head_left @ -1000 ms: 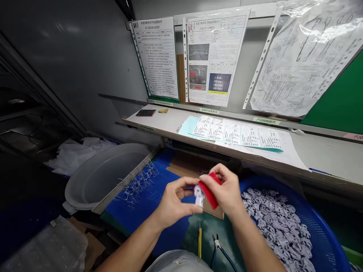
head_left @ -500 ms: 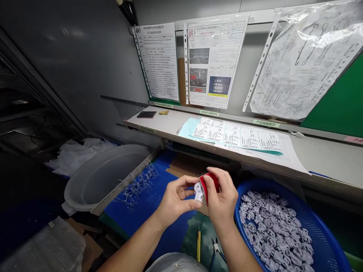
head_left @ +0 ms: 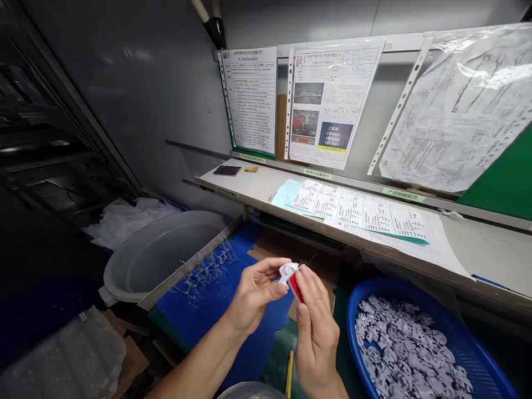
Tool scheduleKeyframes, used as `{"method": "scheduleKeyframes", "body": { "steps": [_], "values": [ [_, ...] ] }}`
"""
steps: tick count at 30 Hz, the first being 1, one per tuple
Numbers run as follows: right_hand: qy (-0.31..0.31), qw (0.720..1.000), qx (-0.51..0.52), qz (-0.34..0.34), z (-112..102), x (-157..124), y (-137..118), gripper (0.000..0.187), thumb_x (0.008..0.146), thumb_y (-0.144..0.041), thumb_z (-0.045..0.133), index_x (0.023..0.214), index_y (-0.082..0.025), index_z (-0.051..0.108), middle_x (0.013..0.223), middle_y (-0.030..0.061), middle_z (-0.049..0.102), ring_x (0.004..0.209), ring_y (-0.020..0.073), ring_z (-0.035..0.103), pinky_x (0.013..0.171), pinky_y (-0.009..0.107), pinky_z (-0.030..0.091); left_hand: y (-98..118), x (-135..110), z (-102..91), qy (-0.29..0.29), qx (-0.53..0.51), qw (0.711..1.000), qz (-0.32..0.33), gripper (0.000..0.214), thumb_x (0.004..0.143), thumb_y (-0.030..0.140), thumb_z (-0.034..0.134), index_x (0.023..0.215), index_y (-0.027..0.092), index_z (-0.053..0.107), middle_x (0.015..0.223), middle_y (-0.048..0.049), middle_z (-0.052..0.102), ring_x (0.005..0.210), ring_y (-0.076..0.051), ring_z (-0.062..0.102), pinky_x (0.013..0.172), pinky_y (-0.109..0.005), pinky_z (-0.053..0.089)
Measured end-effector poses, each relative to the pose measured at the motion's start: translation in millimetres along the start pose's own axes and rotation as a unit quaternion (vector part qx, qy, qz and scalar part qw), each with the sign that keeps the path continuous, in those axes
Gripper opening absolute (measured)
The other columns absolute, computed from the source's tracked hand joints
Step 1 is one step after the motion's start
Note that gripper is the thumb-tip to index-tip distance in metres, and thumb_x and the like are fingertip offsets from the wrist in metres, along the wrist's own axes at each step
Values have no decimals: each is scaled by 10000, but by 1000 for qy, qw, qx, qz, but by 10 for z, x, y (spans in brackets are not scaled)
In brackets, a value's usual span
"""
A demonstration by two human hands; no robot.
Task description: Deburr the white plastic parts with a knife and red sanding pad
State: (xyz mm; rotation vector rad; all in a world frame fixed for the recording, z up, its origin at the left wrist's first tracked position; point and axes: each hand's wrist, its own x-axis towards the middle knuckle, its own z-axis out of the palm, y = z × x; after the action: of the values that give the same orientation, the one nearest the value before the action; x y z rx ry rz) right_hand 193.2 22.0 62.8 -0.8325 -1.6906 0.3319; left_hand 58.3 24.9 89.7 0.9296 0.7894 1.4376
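Between the thumb and fingers of my left hand (head_left: 249, 296) is a small white plastic part (head_left: 286, 271), with its ring-shaped side turned up. My right hand (head_left: 318, 327) grips a flat red pad (head_left: 296, 288) with a pale grey edge, mostly covered by the fingers. The pad is against or very close to the part's right side; I cannot tell whether they touch. Both hands are raised over the bench, in front of its blue sheet (head_left: 249, 349).
A blue basket (head_left: 354, 310) of similar white parts (head_left: 409, 349) stands at right. Thin wiry scraps (head_left: 210, 271) lie on the sheet's left side. A yellow-handled tool (head_left: 290, 370) is below the hands. Papers (head_left: 361, 208) cover part of the shelf. A grey tub (head_left: 120, 277) stands at left.
The white part has been turned in my left fingers. My right hand has lowered and tilted, laying its fingers flatter over the red pad. The camera view has shifted slightly.
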Motion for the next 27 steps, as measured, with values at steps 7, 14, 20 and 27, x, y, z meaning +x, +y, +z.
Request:
{"method": "scheduleKeyframes", "body": {
  "steps": [7,14,20,27],
  "values": [
    [-16,999,-24,-24,-37,64,15,451,982,-162,414,1419,-227,504,1416,87,560,1364,265,460,1061,498,490,66,5,-26,13,33,999,15,421,615,188,870,1017,153,750,974,-100,736,915,-228,657,829,-305,517],
    [-27,998,-33,-36,-53,81,20,462,983,-163,421,1437,-221,479,1469,89,501,1396,272,411,1099,505,447,52,15,-13,-8,8,1000,-3,438,610,225,886,1018,152,743,955,-84,730,880,-192,645,809,-270,504],
    [37,999,-14,-27,124,63,-8,468,1009,-208,345,1469,-204,429,1510,109,444,1412,296,389,1104,565,416,31,16,116,5,-86,996,-18,427,619,258,886,1005,161,733,911,-65,714,846,-169,643,795,-252,497],
    [67,997,-25,-23,203,78,-44,478,1009,-199,342,1482,-222,408,1531,106,417,1418,308,380,1094,593,412,8,-19,136,23,-91,995,-32,401,641,247,868,1007,170,723,912,-62,714,853,-169,649,782,-242,497]
  ]
}}
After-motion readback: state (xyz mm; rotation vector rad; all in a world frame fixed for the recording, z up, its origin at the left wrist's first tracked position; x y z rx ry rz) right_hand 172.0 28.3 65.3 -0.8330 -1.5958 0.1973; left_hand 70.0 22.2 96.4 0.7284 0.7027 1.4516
